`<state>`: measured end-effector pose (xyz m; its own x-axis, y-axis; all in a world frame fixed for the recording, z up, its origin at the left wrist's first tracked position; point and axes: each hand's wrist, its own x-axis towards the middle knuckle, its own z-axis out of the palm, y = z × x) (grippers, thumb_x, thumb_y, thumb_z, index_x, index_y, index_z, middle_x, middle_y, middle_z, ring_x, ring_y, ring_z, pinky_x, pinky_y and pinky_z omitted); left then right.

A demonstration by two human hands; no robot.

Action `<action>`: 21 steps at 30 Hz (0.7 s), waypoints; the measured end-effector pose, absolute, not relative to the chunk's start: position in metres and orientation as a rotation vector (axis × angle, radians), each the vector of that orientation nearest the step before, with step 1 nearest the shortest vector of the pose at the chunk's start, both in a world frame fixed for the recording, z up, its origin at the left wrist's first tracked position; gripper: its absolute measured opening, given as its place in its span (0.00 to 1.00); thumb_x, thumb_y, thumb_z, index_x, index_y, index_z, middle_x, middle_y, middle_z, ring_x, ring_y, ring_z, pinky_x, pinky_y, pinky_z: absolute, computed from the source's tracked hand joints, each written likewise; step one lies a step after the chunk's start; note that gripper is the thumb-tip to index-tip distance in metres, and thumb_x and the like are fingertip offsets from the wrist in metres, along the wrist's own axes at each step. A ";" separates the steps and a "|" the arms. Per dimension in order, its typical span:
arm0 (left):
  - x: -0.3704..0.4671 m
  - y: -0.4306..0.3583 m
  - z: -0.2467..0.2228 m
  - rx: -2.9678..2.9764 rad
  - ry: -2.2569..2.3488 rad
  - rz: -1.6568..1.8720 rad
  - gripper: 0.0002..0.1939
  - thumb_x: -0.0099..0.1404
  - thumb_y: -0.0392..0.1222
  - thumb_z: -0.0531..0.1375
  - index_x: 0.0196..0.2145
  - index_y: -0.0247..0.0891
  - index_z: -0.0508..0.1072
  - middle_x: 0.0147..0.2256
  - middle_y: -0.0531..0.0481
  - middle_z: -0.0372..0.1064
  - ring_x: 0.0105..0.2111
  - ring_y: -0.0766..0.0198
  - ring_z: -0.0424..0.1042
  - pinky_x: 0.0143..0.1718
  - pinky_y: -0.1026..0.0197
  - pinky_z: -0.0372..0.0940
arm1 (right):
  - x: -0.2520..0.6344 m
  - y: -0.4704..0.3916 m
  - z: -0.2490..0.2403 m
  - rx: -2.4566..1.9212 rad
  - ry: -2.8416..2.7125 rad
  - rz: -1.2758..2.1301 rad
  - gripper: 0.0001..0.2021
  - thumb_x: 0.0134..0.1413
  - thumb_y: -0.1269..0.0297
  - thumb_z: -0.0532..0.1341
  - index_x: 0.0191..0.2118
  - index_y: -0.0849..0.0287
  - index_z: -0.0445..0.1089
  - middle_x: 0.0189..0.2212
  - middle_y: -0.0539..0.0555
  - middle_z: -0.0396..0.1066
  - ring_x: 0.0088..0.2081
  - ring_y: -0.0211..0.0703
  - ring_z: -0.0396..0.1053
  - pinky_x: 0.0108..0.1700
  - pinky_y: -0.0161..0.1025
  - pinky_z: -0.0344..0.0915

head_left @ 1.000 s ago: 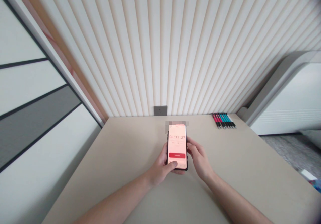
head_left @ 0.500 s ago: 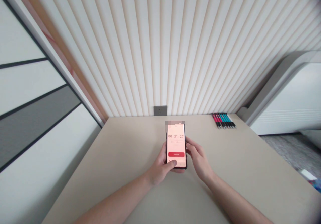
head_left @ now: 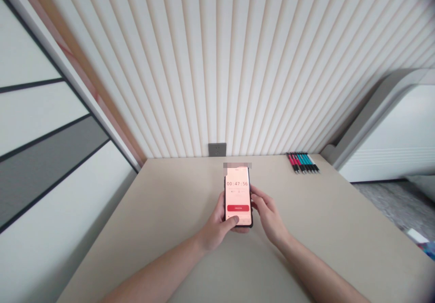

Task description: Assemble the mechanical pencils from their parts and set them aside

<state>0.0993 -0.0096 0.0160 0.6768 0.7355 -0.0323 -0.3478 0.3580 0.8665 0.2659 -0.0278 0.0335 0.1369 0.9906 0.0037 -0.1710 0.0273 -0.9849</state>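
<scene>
A smartphone [head_left: 238, 196] in a dark case is held up over the table, its lit pink screen facing me. The display reads 00:47:56, with a red button below; its top edge is blurred out. Wrapped round the phone's lower left is my left hand [head_left: 217, 223], thumb lying across the bottom of the screen and fingers partly hidden behind. My right hand [head_left: 270, 214] is closed against the right edge, thumb and bent fingers touching the case; some fingertips are out of sight behind it.
Several pens [head_left: 303, 163], red, blue and white with black grips, lie in a row at the back right of the beige table [head_left: 176, 185]. A dark socket [head_left: 217, 149] sits on the ribbed wall behind. White-and-grey panels rise at left; a bed-like white piece [head_left: 390, 135] stands at right.
The number on the screen has gone from 00:31:27 to 00:47:56. The phone has shifted very slightly left; both hands keep almost the same pose.
</scene>
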 end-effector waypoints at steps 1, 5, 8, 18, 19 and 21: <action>0.099 -0.010 0.016 0.975 0.463 0.730 0.38 0.64 0.37 0.61 0.64 0.50 0.45 0.59 0.40 0.59 0.56 0.44 0.63 0.43 0.46 0.71 | 0.266 -0.028 0.033 -1.133 -0.992 1.176 0.21 0.57 0.58 0.56 0.55 0.58 0.69 0.44 0.54 0.76 0.38 0.47 0.71 0.44 0.43 0.67; 0.099 -0.009 0.015 0.970 0.474 0.727 0.39 0.63 0.37 0.61 0.64 0.50 0.44 0.59 0.40 0.59 0.55 0.44 0.64 0.43 0.46 0.72 | 0.266 -0.028 0.034 -1.127 -0.998 1.182 0.22 0.58 0.58 0.56 0.56 0.58 0.69 0.46 0.54 0.75 0.41 0.48 0.72 0.45 0.43 0.68; 0.099 -0.009 0.014 0.965 0.484 0.730 0.40 0.63 0.38 0.62 0.64 0.50 0.44 0.59 0.40 0.59 0.54 0.44 0.64 0.42 0.47 0.72 | 0.266 -0.029 0.037 -1.100 -1.022 1.196 0.21 0.58 0.60 0.56 0.57 0.56 0.68 0.48 0.54 0.74 0.44 0.49 0.71 0.47 0.44 0.67; 0.100 -0.010 0.013 0.977 0.523 0.743 0.37 0.63 0.39 0.61 0.63 0.50 0.46 0.56 0.41 0.62 0.48 0.49 0.71 0.41 0.48 0.72 | 0.262 -0.031 0.042 -0.969 -1.059 1.256 0.24 0.56 0.65 0.58 0.59 0.50 0.64 0.55 0.52 0.68 0.55 0.50 0.65 0.57 0.49 0.61; 0.100 -0.010 0.013 0.980 0.525 0.746 0.37 0.63 0.38 0.61 0.63 0.50 0.46 0.56 0.41 0.62 0.48 0.49 0.71 0.41 0.48 0.72 | 0.262 -0.031 0.042 -0.960 -1.059 1.265 0.24 0.56 0.66 0.58 0.59 0.50 0.64 0.56 0.52 0.68 0.55 0.50 0.65 0.57 0.50 0.61; 0.100 -0.009 0.014 0.983 0.526 0.748 0.36 0.63 0.38 0.61 0.63 0.50 0.47 0.56 0.41 0.62 0.48 0.49 0.71 0.40 0.48 0.72 | 0.262 -0.031 0.040 -0.944 -1.054 1.280 0.25 0.56 0.67 0.58 0.60 0.50 0.63 0.56 0.52 0.67 0.56 0.50 0.65 0.58 0.50 0.60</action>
<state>0.1002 -0.0094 0.0139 0.6408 0.7649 -0.0659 -0.3209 0.3448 0.8821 0.2620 -0.0309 0.0404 -0.0052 0.9968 0.0801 -0.2693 0.0757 -0.9601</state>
